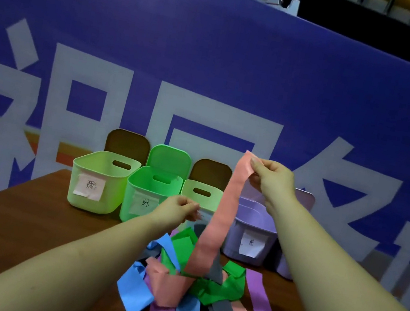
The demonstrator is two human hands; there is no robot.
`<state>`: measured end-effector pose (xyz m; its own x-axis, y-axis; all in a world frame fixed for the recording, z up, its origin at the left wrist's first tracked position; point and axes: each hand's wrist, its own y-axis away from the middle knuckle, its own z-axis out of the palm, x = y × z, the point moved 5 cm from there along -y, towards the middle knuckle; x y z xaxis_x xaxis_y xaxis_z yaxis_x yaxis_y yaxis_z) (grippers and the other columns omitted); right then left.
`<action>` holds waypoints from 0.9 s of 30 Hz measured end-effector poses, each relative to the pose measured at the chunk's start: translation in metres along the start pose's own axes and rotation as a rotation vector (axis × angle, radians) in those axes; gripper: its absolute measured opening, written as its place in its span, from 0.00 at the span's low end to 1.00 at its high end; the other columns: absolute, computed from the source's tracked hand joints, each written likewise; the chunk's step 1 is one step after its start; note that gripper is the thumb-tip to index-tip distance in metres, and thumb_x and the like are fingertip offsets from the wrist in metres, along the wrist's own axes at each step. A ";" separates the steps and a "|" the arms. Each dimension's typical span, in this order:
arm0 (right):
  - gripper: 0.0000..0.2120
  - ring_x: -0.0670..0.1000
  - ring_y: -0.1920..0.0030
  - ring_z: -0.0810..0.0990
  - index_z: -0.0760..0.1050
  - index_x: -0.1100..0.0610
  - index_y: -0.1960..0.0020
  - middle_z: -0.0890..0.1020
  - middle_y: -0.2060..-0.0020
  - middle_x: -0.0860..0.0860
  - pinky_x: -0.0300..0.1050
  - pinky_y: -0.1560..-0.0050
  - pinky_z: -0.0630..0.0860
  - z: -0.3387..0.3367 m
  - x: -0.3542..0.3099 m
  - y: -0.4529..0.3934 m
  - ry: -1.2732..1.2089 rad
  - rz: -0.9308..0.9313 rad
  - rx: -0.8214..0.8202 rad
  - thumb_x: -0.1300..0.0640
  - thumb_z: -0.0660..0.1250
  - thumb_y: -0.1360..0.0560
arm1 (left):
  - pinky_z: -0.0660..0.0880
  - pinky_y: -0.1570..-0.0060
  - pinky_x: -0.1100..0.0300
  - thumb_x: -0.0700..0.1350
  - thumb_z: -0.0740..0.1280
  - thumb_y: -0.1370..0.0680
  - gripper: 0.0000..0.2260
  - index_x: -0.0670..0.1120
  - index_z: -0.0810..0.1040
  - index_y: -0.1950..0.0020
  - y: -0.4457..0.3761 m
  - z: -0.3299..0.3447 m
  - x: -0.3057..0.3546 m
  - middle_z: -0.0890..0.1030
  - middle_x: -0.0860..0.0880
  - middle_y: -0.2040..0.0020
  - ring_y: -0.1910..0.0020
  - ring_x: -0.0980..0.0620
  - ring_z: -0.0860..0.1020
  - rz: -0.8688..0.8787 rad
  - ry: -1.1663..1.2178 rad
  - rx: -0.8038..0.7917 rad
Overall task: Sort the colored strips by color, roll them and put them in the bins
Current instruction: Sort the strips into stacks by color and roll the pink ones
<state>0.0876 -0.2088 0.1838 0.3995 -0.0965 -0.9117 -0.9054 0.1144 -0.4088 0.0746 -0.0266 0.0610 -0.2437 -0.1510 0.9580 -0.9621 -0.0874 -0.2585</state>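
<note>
My right hand (272, 179) pinches the top end of a long pink strip (220, 218) and holds it high; the strip hangs down into the pile of coloured strips (182, 291) on the table. That pile mixes blue, green, pink, purple and grey strips. My left hand (179, 209) hovers above the pile with its fingers curled, left of the hanging strip; I cannot make out anything in it. Behind stand a pale green bin (100, 181) with a label, a brighter green bin (148, 192), another pale green bin (201, 195) and a purple bin (253, 232).
The brown wooden table (20, 232) ends at a left edge near the bins. A large blue banner (212, 74) with white characters stands right behind the bins. A second purple bin (288, 268) sits at the far right, partly hidden by my right arm.
</note>
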 end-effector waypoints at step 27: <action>0.04 0.54 0.57 0.79 0.80 0.57 0.54 0.82 0.58 0.57 0.47 0.51 0.80 0.022 -0.049 0.049 0.375 -0.057 -0.606 0.57 0.69 0.25 | 0.68 0.64 0.60 0.41 0.68 0.24 0.03 0.47 0.78 0.58 0.037 0.000 0.076 0.78 0.48 0.63 0.65 0.52 0.73 0.174 -0.028 -0.193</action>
<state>0.0265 -0.1766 0.2070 0.4706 -0.4321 -0.7693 -0.8489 -0.4596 -0.2611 0.0203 -0.0414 0.1247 -0.4069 -0.1747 0.8966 -0.9121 0.1313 -0.3884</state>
